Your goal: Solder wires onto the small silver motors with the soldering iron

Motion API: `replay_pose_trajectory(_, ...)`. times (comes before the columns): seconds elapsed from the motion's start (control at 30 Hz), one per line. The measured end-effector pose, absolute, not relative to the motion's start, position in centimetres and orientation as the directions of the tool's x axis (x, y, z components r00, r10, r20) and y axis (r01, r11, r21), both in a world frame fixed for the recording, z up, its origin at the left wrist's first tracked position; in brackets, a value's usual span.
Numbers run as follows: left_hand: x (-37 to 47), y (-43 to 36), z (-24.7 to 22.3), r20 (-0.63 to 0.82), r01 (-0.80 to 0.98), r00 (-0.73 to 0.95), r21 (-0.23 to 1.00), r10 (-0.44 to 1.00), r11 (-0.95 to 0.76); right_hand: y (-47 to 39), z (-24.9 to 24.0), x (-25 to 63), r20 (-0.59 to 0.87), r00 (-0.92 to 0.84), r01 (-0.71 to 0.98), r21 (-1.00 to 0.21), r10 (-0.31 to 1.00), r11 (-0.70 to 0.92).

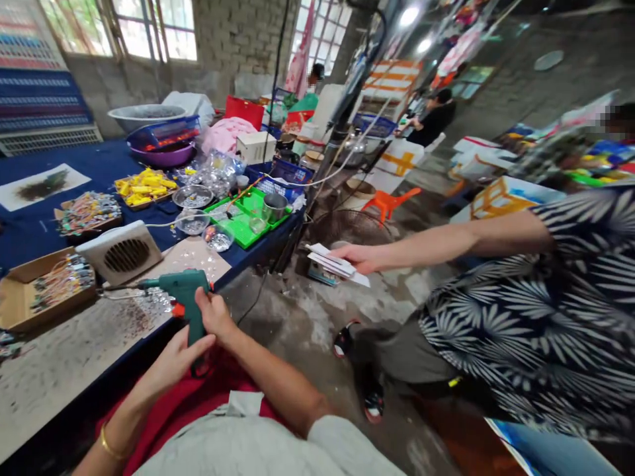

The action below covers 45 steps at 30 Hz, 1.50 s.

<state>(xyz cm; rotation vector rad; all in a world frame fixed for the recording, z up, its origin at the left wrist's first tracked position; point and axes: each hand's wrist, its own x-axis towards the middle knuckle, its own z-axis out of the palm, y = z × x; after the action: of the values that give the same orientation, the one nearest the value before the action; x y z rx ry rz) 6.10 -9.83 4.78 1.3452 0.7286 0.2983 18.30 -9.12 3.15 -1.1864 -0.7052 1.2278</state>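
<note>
A green soldering gun [184, 289] with an orange-red trigger is held above my lap, its long thin tip pointing left over the work board. My right hand [217, 316] grips the rear of its body and upper handle. Lower down, my left hand [179, 357] is closed around the handle, thumb lying across it; some of its fingers are hidden. Beneath the tip, small fragments lie on the pale board [64, 377]. A square white fan [122, 250] stands just behind the tip, beside an open cardboard box [20, 297] of small wired parts.
A co-worker's hand [360, 256] holds white papers [331, 263] out from the right. Across the blue-covered table are a yellow-parts tray [145, 188], a green tray [243, 221], dishes and a purple basin [161, 155]. An orange stool [389, 205] stands on the floor.
</note>
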Motion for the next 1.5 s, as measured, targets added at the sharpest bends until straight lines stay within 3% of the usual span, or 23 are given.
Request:
replay_pose_trajectory(0.1, 6.0, -10.2, 5.4, -0.300, 0.237, 0.772, 0.954, 0.560, 0.184, -13.5, 3.5, 22.2, -0.172, 0.245, -0.281, -0.954, 0.954, -0.100)
replay_pose_trajectory(0.17, 6.2, -10.7, 5.7, -0.307, 0.252, 0.765, 0.952, 0.566, 0.175, -17.8, 3.9, 25.3, -0.182, 0.486, -0.259, -0.964, 0.855, -0.058)
replay_pose_trajectory(0.23, 7.0, -11.2, 6.0, -0.303, 0.251, 0.745, 0.953, 0.594, 0.170, -22.6, 4.2, 27.9, -0.038, 0.847, -0.037, -0.999, 0.531, -0.012)
replay_pose_trajectory(0.27, 7.6, -11.4, 6.2, -0.292, 0.247, 0.737, 0.956, 0.609, 0.160, -24.8, 4.4, 29.0, 0.074, 0.927, 0.091, -0.995, 0.368, -0.030)
replay_pose_trajectory(0.33, 9.4, -11.7, 6.5, -0.254, 0.231, 0.725, 0.965, 0.640, 0.121, -28.4, 4.7, 30.7, 0.276, 0.955, 0.285, -0.955, 0.107, -0.080)
replay_pose_trajectory(0.4, 11.7, -11.6, 6.9, -0.199, 0.205, 0.731, 0.976, 0.653, 0.069, -30.3, 4.9, 32.0, 0.332, 0.943, 0.329, -0.940, -0.017, -0.093)
replay_pose_trajectory(0.47, 14.4, -11.3, 7.2, -0.138, 0.166, 0.750, 0.986, 0.647, 0.018, -30.6, 5.3, 33.1, 0.206, 0.979, 0.205, -0.978, 0.013, 0.028)
replay_pose_trajectory(0.57, 18.5, -11.0, 7.5, -0.093, 0.093, 0.730, 0.995, 0.677, 0.037, -29.2, 5.9, 34.3, -0.094, 0.960, -0.165, -0.951, 0.266, 0.262)
replay_pose_trajectory(0.67, 21.7, -11.0, 7.6, -0.067, 0.026, 0.719, 0.997, 0.692, 0.069, -27.6, 6.3, 34.9, -0.227, 0.875, -0.371, -0.882, 0.428, 0.291)
replay_pose_trajectory(1.0, 25.3, -11.8, 7.2, -0.074, -0.014, 0.701, 0.993, 0.709, 0.117, -25.9, 4.8, 34.3, -0.212, 0.878, -0.399, -0.820, 0.430, 0.410)
replay_pose_trajectory(1.3, 25.1, -11.5, 6.9, -0.113, 0.046, 0.746, 0.992, 0.656, 0.118, -26.1, 4.0, 34.3, -0.265, 0.840, -0.457, -0.816, 0.474, 0.354)
replay_pose_trajectory(1.5, 24.2, -11.1, 8.1, -0.136, 0.095, 0.772, 0.991, 0.621, 0.099, -25.5, 4.4, 34.7, -0.279, 0.875, -0.439, -0.802, 0.397, 0.404)
